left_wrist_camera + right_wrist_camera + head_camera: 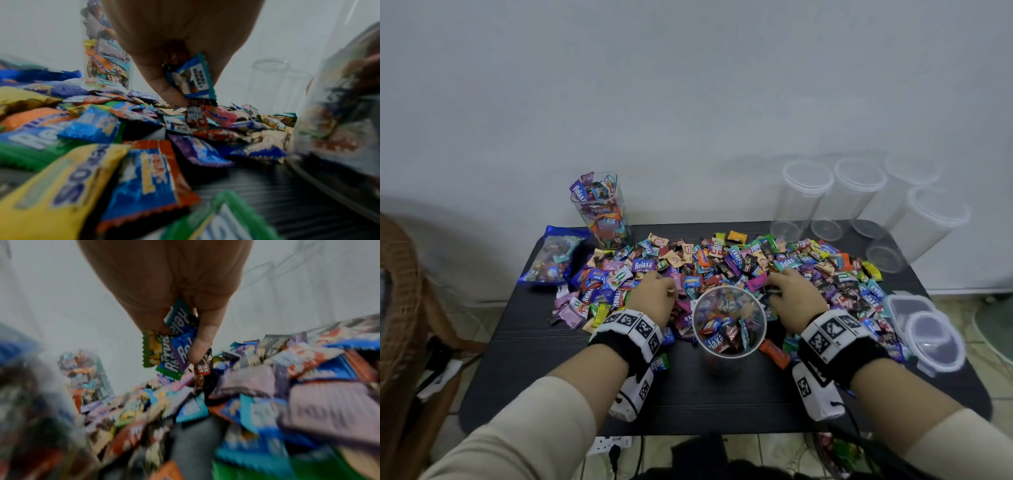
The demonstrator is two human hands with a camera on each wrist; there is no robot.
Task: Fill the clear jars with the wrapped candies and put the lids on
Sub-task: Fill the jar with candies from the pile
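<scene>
Gripping crinkly foil candies (179,344), both hands (654,296) (796,298) flank the round clear jar (729,322).

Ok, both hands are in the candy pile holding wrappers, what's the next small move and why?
Probably lift both hands over the open jar and drop their candies in. The left hand pinches a blue candy, the right hand grips several candies, and the jar between them looks only partly filled.

Right hand (164,285) pinches several wrapped candies (170,347) between thumb and fingers (202,337); loose candy pile (267,394) lies below the fingertips.
</scene>
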